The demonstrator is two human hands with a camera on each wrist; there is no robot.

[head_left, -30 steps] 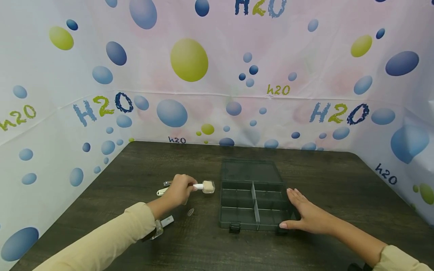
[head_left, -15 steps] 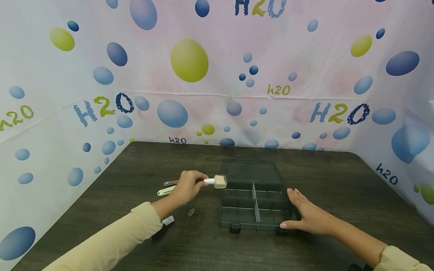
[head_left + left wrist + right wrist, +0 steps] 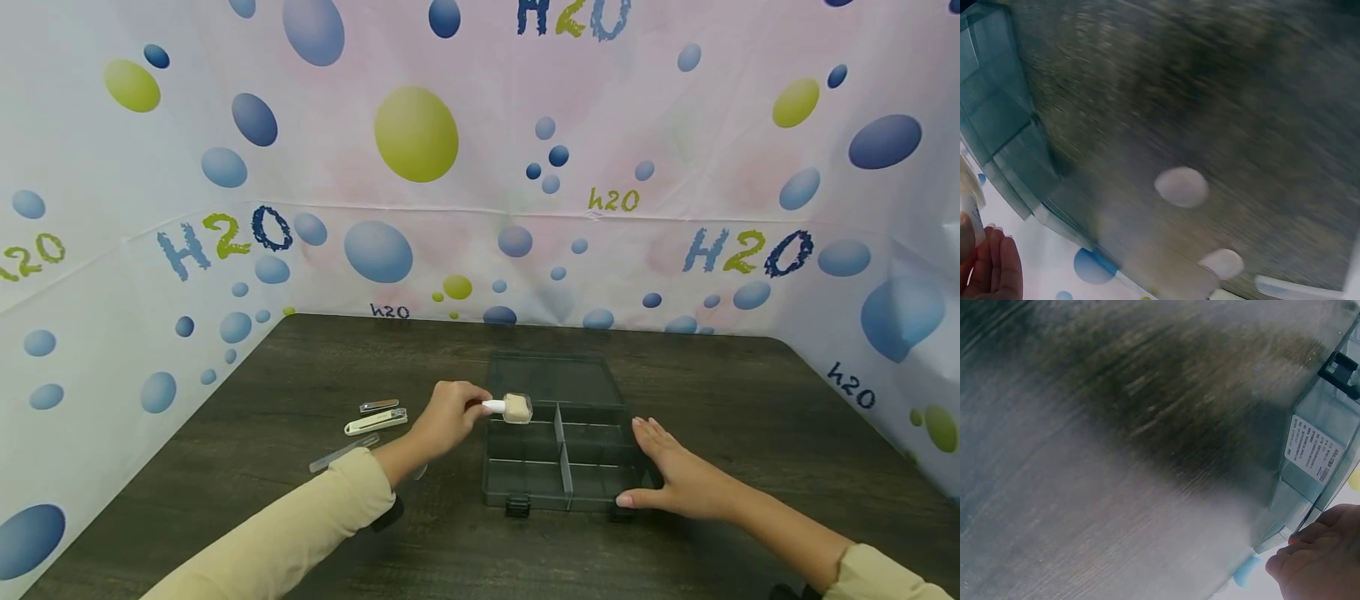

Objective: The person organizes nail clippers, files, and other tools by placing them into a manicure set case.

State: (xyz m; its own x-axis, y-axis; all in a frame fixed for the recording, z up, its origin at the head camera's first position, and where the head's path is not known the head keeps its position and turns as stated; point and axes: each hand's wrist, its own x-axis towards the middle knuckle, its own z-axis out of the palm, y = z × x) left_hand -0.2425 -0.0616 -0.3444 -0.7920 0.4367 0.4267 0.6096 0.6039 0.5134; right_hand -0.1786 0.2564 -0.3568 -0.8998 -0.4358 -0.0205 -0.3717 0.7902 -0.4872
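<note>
My left hand (image 3: 448, 417) pinches the white cap of a nail polish bottle (image 3: 517, 408) with beige contents. The bottle points right, over the back left compartment of a dark see-through divider box (image 3: 528, 501). In the left wrist view the fingers (image 3: 1007, 265) and part of the bottle (image 3: 969, 181) show at the lower left edge. My right hand (image 3: 678, 479) rests against the box's right side, its fingers straight and thumb near the front right corner. In the right wrist view, the hand (image 3: 1325, 559) touches the box wall beside a white printed label (image 3: 1313, 448).
The box lid (image 3: 555, 379) lies back, open. Left of the box lie a small nail clipper (image 3: 379, 406), a larger cream-handled nail clipper (image 3: 377, 421) and a see-through strip (image 3: 333, 458). A clear oval piece (image 3: 421, 472) lies partly behind my left forearm. A printed curtain (image 3: 480, 167) stands behind the table.
My left hand has lifted the nail polish bottle and carried it right, from the table to over the box. The clippers and strip have come into fuller view. The right hand stays put.
</note>
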